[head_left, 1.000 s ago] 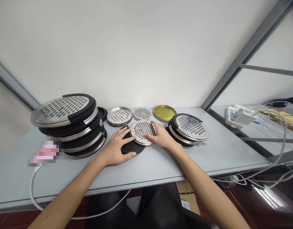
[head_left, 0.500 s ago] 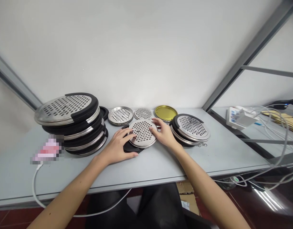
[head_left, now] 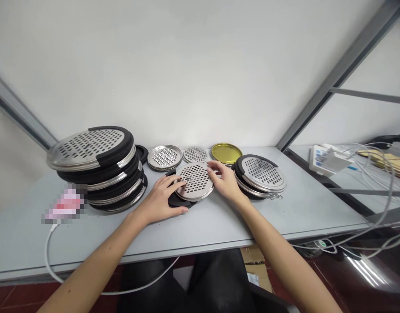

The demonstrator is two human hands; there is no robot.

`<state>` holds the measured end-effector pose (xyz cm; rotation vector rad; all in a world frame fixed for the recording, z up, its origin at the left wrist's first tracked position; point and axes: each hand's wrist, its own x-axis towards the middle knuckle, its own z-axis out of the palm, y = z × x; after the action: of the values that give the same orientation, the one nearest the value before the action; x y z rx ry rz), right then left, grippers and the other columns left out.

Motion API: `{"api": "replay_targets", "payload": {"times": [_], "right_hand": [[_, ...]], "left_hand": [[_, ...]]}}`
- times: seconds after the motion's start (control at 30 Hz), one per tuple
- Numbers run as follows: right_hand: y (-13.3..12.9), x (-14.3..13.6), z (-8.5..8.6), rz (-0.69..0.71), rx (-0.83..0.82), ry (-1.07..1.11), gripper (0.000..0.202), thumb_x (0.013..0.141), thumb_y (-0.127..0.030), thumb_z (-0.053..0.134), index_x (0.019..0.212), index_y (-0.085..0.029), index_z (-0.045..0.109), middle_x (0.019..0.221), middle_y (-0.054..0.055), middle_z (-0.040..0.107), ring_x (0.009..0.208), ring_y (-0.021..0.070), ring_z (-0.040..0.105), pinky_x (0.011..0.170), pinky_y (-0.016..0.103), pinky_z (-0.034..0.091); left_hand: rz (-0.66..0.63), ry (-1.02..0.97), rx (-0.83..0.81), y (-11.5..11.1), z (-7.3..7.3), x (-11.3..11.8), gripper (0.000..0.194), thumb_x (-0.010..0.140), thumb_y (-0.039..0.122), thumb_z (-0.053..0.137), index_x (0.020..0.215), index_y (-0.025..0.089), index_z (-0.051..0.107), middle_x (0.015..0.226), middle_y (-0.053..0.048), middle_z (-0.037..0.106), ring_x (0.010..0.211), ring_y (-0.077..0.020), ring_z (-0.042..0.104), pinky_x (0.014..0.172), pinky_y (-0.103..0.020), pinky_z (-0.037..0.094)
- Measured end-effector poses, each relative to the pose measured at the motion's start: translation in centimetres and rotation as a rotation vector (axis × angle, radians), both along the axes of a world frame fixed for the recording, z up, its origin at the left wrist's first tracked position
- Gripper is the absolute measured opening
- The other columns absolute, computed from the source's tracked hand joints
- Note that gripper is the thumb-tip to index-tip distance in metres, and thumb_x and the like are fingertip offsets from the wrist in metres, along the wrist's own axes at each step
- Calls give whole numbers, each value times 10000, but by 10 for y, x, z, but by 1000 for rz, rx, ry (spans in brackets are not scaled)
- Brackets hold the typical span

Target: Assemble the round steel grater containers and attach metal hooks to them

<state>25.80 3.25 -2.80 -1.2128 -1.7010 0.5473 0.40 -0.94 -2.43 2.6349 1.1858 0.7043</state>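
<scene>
A round perforated metal grater plate lies at the middle of the table, over a black part that shows along its left and lower edge. My left hand rests at the plate's left side, fingers spread, fingertips on its surface and thumb low in front. At the right edge, my right hand has its thumb and index finger curved about the rim. Right of that hand sits a stack of grater discs with black rims.
A tall stack of black-rimmed graters stands at the left, beside a blurred pink item with a white cable. Along the wall lie two metal grater discs and a yellow lid. A white power strip is at the right.
My right thumb has moved slightly right, from the plate's surface toward its right edge. The left hand has stayed almost still.
</scene>
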Motion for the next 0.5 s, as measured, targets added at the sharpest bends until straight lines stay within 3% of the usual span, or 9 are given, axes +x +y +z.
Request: {"api": "replay_targets", "payload": {"times": [0.3, 0.5], "right_hand": [[3, 2, -7, -33, -153, -134, 314, 885, -351, 557, 1142, -179, 615, 1029, 102, 724, 935, 234, 681, 829, 375, 527], [4, 4, -9, -1, -166, -165, 323, 891, -363, 559, 1144, -169, 612, 1026, 110, 729, 895, 228, 690, 834, 377, 525]], "left_hand": [[-3, 24, -6, 0, 1, 0, 656, 739, 524, 724, 1303, 231, 560, 1417, -112, 488, 1324, -331, 408, 1131, -543, 295], [28, 26, -23, 3, -1, -6, 684, 715, 576, 725, 1287, 235, 573, 1427, -116, 476, 1369, -354, 359, 1157, -572, 229]]}}
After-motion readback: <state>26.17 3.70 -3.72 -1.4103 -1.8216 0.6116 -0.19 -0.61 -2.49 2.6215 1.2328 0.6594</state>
